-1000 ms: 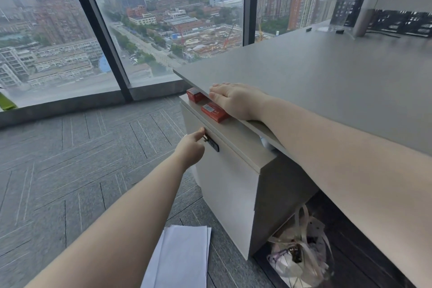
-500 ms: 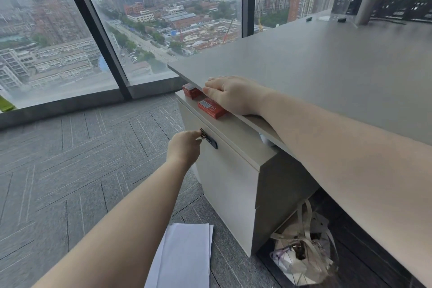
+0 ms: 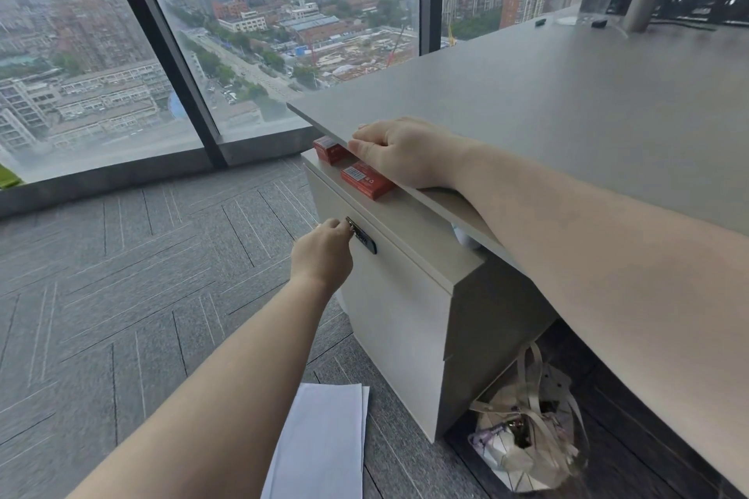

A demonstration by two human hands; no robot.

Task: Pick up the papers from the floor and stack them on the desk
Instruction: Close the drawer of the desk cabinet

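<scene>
A small stack of white papers (image 3: 324, 442) lies on the grey carpet at the bottom, partly hidden by my left forearm. The grey desk (image 3: 567, 113) fills the right side. My right hand (image 3: 401, 152) rests on the desk's near edge with its fingers curled over it. My left hand (image 3: 322, 255) reaches to the white cabinet (image 3: 397, 308) under the desk, fingertips pinched on the small black lock (image 3: 364, 241) on its front. Neither hand touches the papers.
Two red boxes (image 3: 367, 179) lie on the cabinet's top, just under the desk edge. A pale bag (image 3: 523, 438) sits on the floor beneath the desk. Floor-to-ceiling windows with a dark frame (image 3: 162, 53) stand beyond the carpet.
My left hand's fingers have closed in on the cabinet lock. My right hand has stayed on the desk edge. The papers have not moved.
</scene>
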